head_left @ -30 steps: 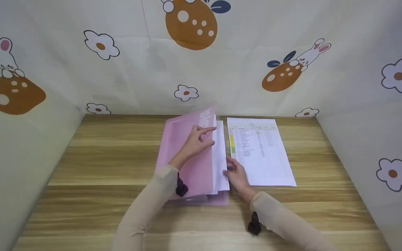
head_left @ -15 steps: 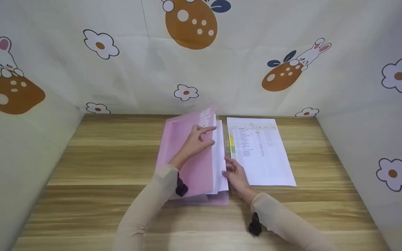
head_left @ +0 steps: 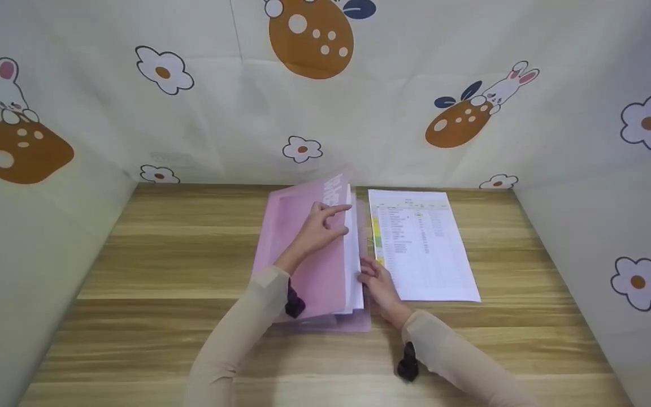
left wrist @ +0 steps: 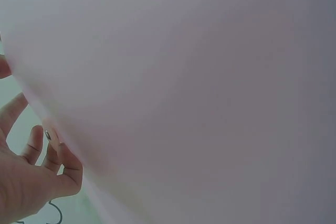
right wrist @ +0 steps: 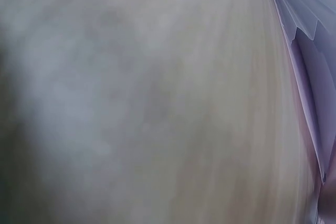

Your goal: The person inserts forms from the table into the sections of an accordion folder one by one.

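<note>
A pink document folder (head_left: 286, 226) lies partly open on the table, its cover lifted at the right edge. My left hand (head_left: 317, 229) holds that raised cover between thumb and fingers. In the left wrist view the pale cover (left wrist: 199, 87) fills most of the picture, with my fingers at its edge. White sheets (head_left: 355, 288) stick out from under the cover. My right hand (head_left: 381, 285) pinches their right edge over the folder's lower flap. The right wrist view shows layered sheets and the folder (right wrist: 304, 51) at its right side; most of the right hand is hidden there.
To the right of the folder lies a printed sheet (head_left: 427, 249) with a table and yellow and green marks on its left side. The wooden table (head_left: 161, 254) is bordered at the back and sides by a patterned cloth (head_left: 235, 113).
My right hand has moved slightly left with the edge of the sheets, so they show less beyond the cover. The left hand and the cover have stayed in place.
</note>
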Demonstrator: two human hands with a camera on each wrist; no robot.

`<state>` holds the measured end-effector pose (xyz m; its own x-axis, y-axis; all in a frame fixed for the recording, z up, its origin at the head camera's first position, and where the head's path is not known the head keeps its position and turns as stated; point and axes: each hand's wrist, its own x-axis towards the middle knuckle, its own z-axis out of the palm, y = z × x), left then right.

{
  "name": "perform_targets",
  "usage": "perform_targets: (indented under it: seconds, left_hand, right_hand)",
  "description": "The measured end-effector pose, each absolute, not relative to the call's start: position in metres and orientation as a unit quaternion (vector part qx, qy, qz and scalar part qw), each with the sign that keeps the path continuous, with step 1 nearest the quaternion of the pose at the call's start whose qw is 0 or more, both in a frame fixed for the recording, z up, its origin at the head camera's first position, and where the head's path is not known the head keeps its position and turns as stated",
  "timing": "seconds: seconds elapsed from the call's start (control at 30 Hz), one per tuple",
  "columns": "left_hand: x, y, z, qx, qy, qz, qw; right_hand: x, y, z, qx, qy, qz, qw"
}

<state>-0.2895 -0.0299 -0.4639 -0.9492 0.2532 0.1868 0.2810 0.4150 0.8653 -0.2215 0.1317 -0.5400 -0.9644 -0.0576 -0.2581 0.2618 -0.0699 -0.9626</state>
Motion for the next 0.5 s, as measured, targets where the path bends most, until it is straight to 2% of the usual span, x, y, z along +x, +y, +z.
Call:
perform_targets:
  seconds: [0.5]
  left_hand:
    - [-0.2895, -0.0298, -0.4623, -0.160, -0.846, -0.508, 0.016]
  right_hand:
    - [-0.2227, 0.1370, -0.5400, 0.046, 0.616, -0.767, 0.173]
